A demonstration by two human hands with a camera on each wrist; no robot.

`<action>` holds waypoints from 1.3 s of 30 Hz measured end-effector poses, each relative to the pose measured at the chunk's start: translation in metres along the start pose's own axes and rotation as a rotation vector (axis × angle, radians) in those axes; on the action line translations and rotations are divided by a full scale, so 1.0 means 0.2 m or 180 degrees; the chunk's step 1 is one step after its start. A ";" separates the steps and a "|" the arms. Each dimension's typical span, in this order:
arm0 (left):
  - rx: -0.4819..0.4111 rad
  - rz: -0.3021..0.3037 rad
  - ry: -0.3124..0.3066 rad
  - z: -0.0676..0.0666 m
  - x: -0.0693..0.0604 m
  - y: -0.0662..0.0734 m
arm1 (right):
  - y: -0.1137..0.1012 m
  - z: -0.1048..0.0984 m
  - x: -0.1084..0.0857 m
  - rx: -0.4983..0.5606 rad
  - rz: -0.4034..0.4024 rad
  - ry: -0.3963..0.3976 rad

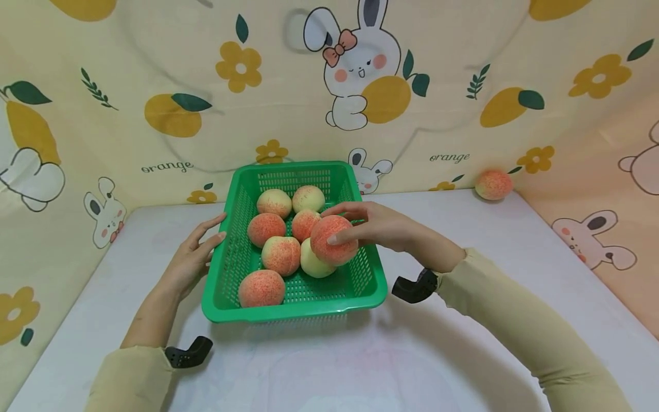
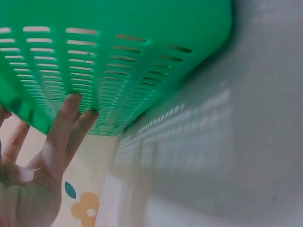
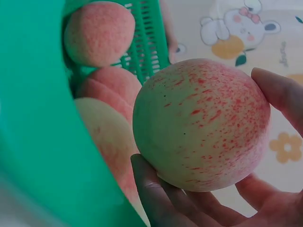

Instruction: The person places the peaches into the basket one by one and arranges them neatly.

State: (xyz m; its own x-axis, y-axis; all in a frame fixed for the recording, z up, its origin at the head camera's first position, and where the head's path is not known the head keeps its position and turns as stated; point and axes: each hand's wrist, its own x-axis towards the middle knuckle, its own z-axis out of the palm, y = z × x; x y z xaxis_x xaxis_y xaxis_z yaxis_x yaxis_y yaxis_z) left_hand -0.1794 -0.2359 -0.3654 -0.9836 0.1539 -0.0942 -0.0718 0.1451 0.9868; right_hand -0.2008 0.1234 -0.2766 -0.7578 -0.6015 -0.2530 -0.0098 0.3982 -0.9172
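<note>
My right hand [image 1: 378, 229] grips a red peach [image 1: 334, 240] between thumb and fingers, above the right side of a green plastic basket [image 1: 293, 313]. Close up in the right wrist view, that peach [image 3: 201, 125] shows a pale side with red speckles. Several more peaches, red and pale yellow, lie in the basket, among them a red one [image 1: 261, 289] at the near left. My left hand [image 1: 190, 257] touches the basket's left rim. Seen from the left wrist, its fingers [image 2: 61, 127] lie fairly straight against the slotted outer wall [image 2: 109, 61].
Another peach [image 1: 493, 185] sits at the back right corner of the white table [image 1: 329, 366]. Behind the table hangs a cloth [image 1: 288, 68] printed with rabbits and oranges, and it continues along both sides.
</note>
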 end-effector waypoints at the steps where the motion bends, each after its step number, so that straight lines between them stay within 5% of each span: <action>1: -0.0016 -0.0004 -0.0002 0.00 0.00 0.00 | 0.00 0.01 0.01 -0.0002 0.0014 -0.0023; 23: -0.0076 -0.0005 0.0039 0.00 0.00 -0.01 | -0.04 0.19 0.05 -0.0730 0.0285 -0.0591; 39: -0.0101 -0.0016 0.0044 0.01 0.00 -0.01 | -0.02 0.17 0.02 -0.0282 0.0359 -0.0719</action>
State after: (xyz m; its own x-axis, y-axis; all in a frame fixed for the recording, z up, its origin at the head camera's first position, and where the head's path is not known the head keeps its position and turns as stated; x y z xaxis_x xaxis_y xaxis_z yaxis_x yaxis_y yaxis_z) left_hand -0.1796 -0.2351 -0.3679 -0.9854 0.1396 -0.0975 -0.0817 0.1148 0.9900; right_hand -0.1808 0.0951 -0.2841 -0.5925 -0.6853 -0.4234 0.0018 0.5245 -0.8514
